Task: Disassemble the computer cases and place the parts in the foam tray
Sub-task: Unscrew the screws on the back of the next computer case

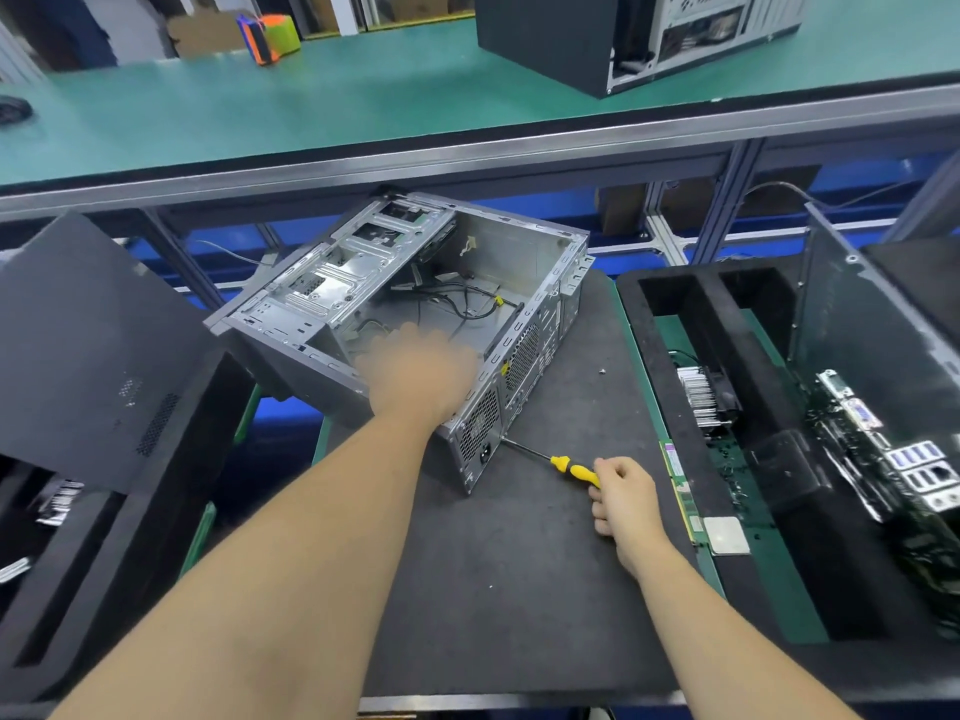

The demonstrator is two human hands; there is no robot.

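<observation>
An open grey metal computer case (519, 262) lies on its side on the dark mat (519, 589), with loose black cables inside. My left hand (421, 376) reaches over its near wall into the case; it is blurred and its fingers are hidden from me. My right hand (623, 504) grips the yellow-and-black handle of a screwdriver (569, 467), whose tip touches the case's rear corner. A black foam tray (727, 449) at the right holds a heatsink, a memory stick, a processor chip and a motherboard (883, 459).
A black side panel (88, 356) leans over another foam tray at the left. A dark panel (857, 330) stands in the right tray. Another computer case (623, 39) sits on the green upper shelf. A small screw (602, 372) lies on the mat.
</observation>
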